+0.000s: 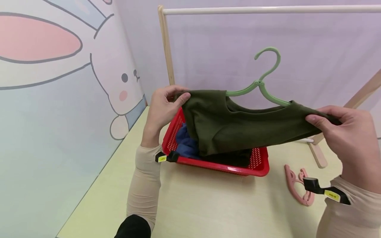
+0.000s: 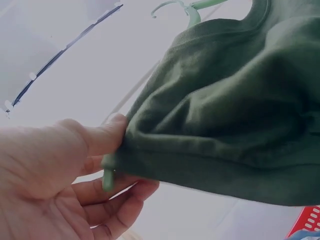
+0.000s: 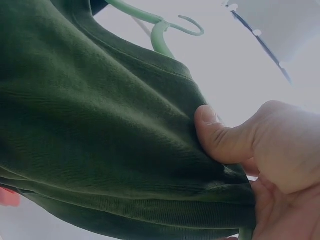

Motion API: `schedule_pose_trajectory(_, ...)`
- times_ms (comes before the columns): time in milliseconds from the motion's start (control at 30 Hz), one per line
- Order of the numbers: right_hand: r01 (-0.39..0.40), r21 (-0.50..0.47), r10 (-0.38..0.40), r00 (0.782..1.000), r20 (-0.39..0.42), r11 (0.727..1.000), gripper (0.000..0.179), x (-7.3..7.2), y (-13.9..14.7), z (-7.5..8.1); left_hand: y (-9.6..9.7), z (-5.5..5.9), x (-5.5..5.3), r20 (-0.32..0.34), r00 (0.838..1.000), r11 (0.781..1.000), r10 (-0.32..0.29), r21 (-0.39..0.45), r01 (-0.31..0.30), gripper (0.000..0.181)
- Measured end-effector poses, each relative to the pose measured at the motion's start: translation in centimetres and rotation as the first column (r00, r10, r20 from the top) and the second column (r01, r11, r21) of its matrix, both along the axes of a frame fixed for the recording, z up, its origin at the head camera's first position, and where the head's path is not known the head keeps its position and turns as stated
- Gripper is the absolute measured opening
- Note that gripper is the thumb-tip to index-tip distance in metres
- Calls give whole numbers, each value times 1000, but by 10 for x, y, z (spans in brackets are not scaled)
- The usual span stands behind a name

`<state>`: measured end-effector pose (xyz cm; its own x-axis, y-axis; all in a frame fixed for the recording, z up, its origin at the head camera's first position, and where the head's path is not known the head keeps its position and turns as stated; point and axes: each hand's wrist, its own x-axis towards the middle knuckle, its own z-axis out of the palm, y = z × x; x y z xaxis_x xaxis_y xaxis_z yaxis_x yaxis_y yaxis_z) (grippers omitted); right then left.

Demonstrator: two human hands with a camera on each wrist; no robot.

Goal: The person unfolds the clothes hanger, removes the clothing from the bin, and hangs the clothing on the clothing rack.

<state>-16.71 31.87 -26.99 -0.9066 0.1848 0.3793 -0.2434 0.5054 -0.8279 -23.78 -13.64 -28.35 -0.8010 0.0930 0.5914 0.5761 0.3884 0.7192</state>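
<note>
A dark green sleeveless top (image 1: 253, 127) is stretched over a light green folding hanger (image 1: 269, 96), whose hook rises from the neckline. My left hand (image 1: 165, 105) pinches the shoulder at the left between thumb and fingers; in the left wrist view a green hanger tip (image 2: 108, 180) pokes out of the cloth beside the fingers. At the other shoulder my right hand (image 1: 348, 132) pinches the fabric, thumb in front, as the right wrist view also shows. The garment is held up in front of a red basket (image 1: 220, 168) and hides much of it.
Blue cloth (image 1: 187, 145) and black cloth (image 1: 229, 158) lie in the basket. A folded pink hanger (image 1: 299, 188) rests on the table (image 1: 202, 205) at the right. Behind stands a rack with a white rail (image 1: 268, 10) and wooden legs. A wall with a rabbit picture borders the left.
</note>
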Motion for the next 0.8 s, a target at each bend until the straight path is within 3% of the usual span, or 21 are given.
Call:
schedule_pose_trajectory(233,38,26,-38,999,-37,999,8,-8,-6,-2,-17,-4,0,23,997,997,75,-14,-74,42)
schedule_pose_trajectory(467,94,1,-94,990,-102,996,36,-18,-4,-14,-28,-17,3,43,992,990,116,-89,-111,43)
schedule_pose_trajectory(600,136,27,-126,964,-233,990,42,-21,8,-21,-27,-29,-2,52,990,978,131,-171,-121,40)
schedule_pose_trajectory(700,168,82,-132,935,-329,982,34,-22,16,-26,-26,-43,-6,80,985,958,150,-258,-124,40)
schedule_pose_trajectory(800,168,93,-124,922,-368,981,25,-23,18,-28,-27,-59,-9,107,979,938,173,-320,-131,40)
